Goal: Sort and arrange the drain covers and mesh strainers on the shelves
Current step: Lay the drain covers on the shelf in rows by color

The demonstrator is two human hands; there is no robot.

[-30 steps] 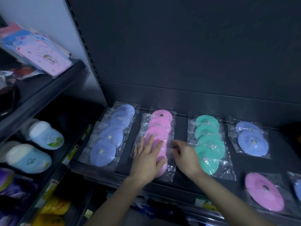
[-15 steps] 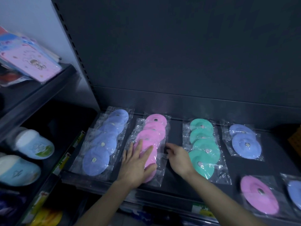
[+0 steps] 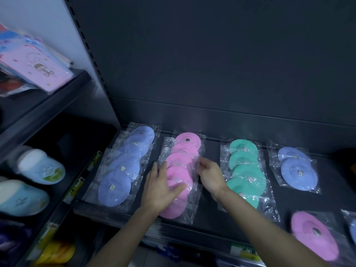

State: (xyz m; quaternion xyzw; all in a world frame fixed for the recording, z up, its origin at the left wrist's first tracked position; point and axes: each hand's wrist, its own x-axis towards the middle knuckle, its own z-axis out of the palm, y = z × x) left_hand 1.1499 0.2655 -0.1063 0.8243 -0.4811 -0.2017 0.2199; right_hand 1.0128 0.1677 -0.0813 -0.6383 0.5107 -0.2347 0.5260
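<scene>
1. Far left of your fingers, a dark side rack holds pale-blue slippers. Nearer, lilac-blue round drain covers in clear bags lie in a row on the dark metal shelf.
2. Your left hand lies flat, fingers straight, on the pink round bagged drain covers.
3. Your right hand curls its fingers against that row's right wrap edge; whether they pinch it, I cannot tell.
4. Right of your fingers lie teal round bagged drain covers.
5. Both hands remain at the pink row; your left has slid toward its left edge.

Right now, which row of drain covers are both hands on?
The pink row, between the long blue row and the green row: left hand rests on it, right hand touches its edge.
</scene>
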